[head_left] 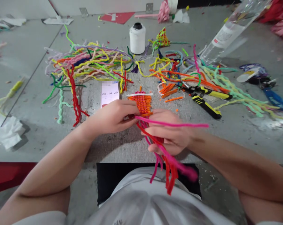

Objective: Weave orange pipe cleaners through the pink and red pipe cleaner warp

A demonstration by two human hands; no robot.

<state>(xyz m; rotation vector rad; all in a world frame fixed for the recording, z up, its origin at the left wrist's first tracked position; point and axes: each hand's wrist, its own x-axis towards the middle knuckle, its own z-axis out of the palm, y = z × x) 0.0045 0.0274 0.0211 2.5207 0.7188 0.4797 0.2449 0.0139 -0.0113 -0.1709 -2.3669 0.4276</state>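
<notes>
A small woven piece of orange and pink fuzzy stems (143, 104) lies in front of me, a white strip across its far end. My left hand (119, 115) pinches its left near edge, where a pink stem (174, 124) sticks out to the right over my other hand. My right hand (167, 131) is closed around the loose pink and red stems (171, 175) at the near end, which hang past the table's front edge. Just beyond my left hand is a phone (110, 92) showing 00:14:20.
Piled stems (92, 62) cover the back left. A white thread spool (137, 39) stands at the back. Yellow-black pliers (206, 104) lie right, near orange pieces and pale green stems (240, 87). A clear bottle (228, 34) leans at back right; crumpled tissue (11, 132) lies left.
</notes>
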